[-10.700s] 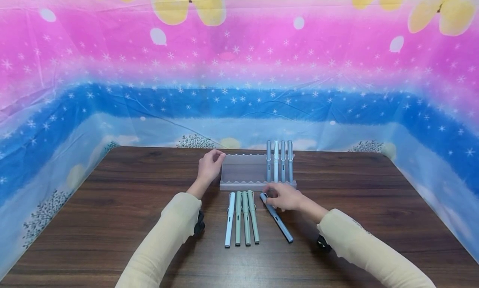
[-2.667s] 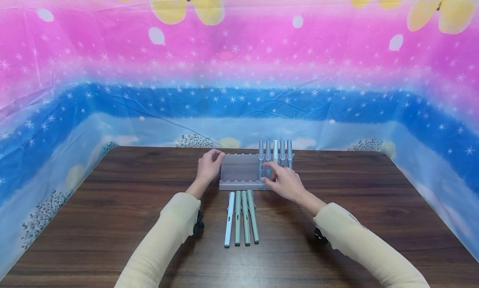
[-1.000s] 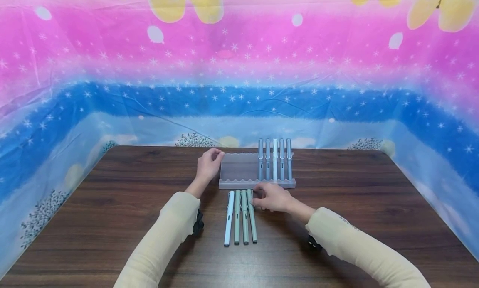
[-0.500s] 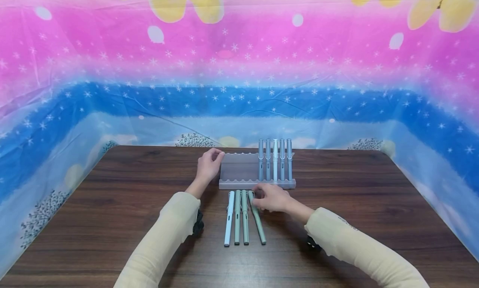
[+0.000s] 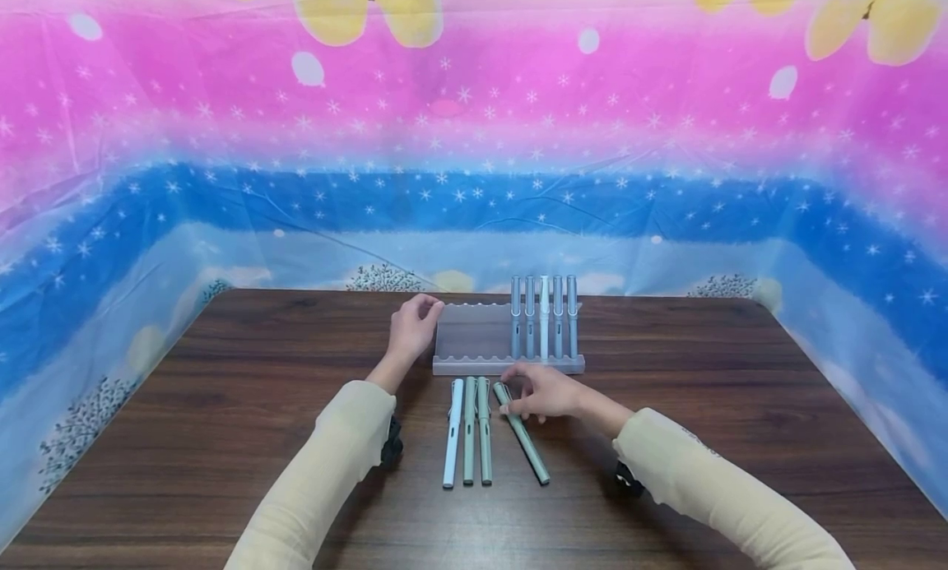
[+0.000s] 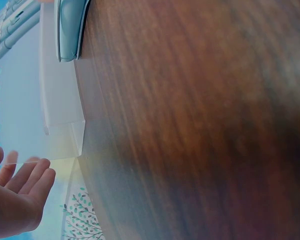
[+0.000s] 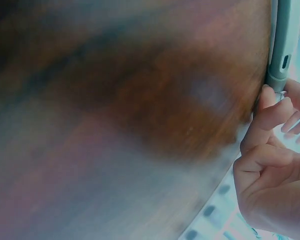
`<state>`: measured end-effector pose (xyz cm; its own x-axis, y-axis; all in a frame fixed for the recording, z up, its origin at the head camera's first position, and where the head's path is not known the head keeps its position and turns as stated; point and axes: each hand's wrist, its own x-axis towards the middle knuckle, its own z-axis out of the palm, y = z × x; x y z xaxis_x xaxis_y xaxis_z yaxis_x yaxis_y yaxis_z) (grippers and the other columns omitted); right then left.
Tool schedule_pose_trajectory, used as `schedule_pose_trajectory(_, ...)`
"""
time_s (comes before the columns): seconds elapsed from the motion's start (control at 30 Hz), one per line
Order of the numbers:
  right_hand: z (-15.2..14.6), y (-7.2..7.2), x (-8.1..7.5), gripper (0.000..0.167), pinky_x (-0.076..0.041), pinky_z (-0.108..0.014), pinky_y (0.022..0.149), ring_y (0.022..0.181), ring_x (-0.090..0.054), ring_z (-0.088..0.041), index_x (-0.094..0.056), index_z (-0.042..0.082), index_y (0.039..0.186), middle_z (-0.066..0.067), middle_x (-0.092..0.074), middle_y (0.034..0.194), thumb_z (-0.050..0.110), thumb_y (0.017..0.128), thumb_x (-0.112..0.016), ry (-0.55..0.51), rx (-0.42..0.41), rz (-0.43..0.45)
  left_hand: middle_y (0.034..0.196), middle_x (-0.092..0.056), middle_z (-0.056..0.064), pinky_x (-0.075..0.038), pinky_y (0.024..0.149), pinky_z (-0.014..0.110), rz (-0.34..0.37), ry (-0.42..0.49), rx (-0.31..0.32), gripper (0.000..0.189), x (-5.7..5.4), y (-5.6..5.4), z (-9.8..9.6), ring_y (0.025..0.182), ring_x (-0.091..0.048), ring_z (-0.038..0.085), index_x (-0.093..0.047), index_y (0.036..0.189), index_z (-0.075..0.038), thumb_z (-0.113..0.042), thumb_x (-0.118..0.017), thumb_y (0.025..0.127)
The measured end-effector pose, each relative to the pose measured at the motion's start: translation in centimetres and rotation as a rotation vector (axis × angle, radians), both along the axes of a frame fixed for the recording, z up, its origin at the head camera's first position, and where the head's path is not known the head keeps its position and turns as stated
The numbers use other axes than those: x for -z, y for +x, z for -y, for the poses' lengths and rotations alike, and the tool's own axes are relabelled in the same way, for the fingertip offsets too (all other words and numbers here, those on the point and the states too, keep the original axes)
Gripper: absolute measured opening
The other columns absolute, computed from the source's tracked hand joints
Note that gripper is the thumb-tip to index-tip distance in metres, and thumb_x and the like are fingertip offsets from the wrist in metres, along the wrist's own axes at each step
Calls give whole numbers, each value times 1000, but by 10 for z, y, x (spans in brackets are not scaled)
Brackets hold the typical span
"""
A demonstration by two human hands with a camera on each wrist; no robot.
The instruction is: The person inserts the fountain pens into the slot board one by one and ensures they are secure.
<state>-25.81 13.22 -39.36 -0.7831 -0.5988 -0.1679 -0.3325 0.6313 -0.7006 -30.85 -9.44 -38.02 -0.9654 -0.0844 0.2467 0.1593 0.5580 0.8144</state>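
In the head view, a clear pen rack (image 5: 472,333) stands upright, its right half filled with several blue-grey pens (image 5: 516,340) and one white pen (image 5: 544,331). My left hand (image 5: 411,327) pinches the rack's upper left edge, with the fingers behind the panel in the left wrist view. Just in front of the rack, thumb and fingers of my right hand (image 5: 551,391) grip a green fountain pen (image 5: 532,453) by its cap end. That pen lies slanted, its far end toward the lower right. The right wrist view shows the green pen's barrel (image 7: 286,42) running up from the fingertips.
Left of the gripped pen lie two more green pens (image 5: 469,447) and a pale blue-white pen (image 5: 450,455), side by side on the dark wooden table (image 5: 296,340). A patterned pink and blue cloth (image 5: 474,200) hangs round the table's back and sides.
Earlier, a blue-grey pen went from the table into the rack. Since then my right hand has gripped the rightmost green pen and swung its near end rightward. The left hand stays put.
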Motion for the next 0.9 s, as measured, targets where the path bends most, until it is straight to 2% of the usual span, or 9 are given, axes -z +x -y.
schedule_pose_trajectory(0.47, 4, 0, 0, 58, -42, -28, 44, 42, -49, -19, -42, 1, 124, -4, -56, 58, 27, 79, -66, 21, -16, -17, 102, -60, 16, -40, 82, 41, -3, -5, -3, 25, -1, 1, 0, 96, -53, 30, -59, 101, -1, -21, -48, 91)
schedule_pose_trajectory(0.9, 6, 2, -1, 46, -43, -29, 45, 43, -50, -18, -46, 4, 120, -1, -54, 58, 24, 83, -62, 65, -19, -53, 101, -60, 16, -40, 82, 42, -10, -4, -3, 25, 1, 0, 0, 96, -53, 30, -59, 100, 0, -20, -48, 91)
